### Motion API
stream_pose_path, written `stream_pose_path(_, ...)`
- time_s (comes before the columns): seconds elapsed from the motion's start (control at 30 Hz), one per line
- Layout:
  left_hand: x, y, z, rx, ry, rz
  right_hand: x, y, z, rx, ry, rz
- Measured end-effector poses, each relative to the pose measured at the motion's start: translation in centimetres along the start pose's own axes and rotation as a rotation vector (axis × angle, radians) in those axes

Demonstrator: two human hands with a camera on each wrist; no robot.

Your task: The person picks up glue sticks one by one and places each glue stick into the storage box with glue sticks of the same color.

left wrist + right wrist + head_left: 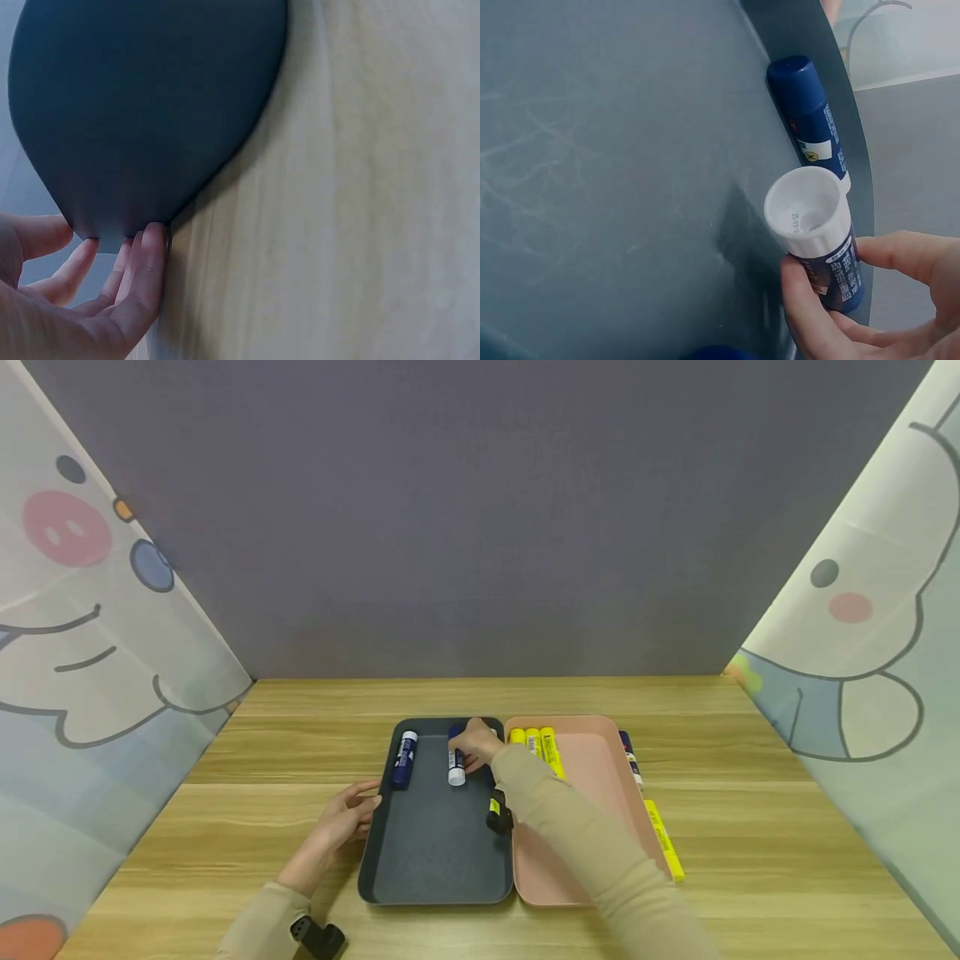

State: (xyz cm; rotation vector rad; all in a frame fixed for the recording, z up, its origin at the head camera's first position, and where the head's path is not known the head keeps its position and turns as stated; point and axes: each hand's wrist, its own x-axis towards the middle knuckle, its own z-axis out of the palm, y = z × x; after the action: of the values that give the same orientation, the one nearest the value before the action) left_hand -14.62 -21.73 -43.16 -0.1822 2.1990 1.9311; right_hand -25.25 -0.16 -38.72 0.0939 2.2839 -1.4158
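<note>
My right hand [477, 743] pinches a blue glue stick with a white end [810, 217] between thumb and fingers, above the far part of the dark grey tray [435, 860]. A second blue glue stick [404, 760] lies along that tray's left wall. In the right wrist view, part of another blue object [721, 353] shows at the bottom edge. My left hand [341, 827] touches the outside of the dark tray's left wall with its fingertips, fingers fairly straight.
A pink tray [577, 852] adjoins the dark one, with several yellow sticks [551, 752] at its far left. Beyond its right wall lie a blue glue stick [631, 758] and a yellow stick [664, 841] on the wooden table [750, 827]. A grey panel [480, 568] stands behind.
</note>
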Motion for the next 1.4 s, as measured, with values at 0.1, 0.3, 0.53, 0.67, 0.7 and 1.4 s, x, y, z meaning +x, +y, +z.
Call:
stream_pose_path(0.1,0.0,0.1,0.1,0.028,0.016,-0.028,0.1,0.1,0.2,-0.007,0.001,-0.008)
stream_pose_path(0.3,0.1,0.1,0.1,0.055,0.037,-0.051,0.3,0.2,0.6,-0.001,0.004,0.005)
stream_pose_path(0.53,0.2,0.3,0.2,0.052,0.057,-0.072,1.0,0.3,1.0,-0.046,0.026,0.026)
stream_pose_path(0.67,0.1,0.4,0.3,0.06,0.067,-0.076,1.1,0.1,1.0,-0.009,0.008,0.048)
stream_pose_path(0.7,0.1,0.4,0.3,0.061,0.066,-0.074,1.3,0.2,1.0,0.002,0.002,0.053)
stream_pose_path(1.4,0.6,-0.7,-0.3,0.013,0.032,-0.057,-2.9,-2.1,-2.5,-0.398,-0.05,-0.211)
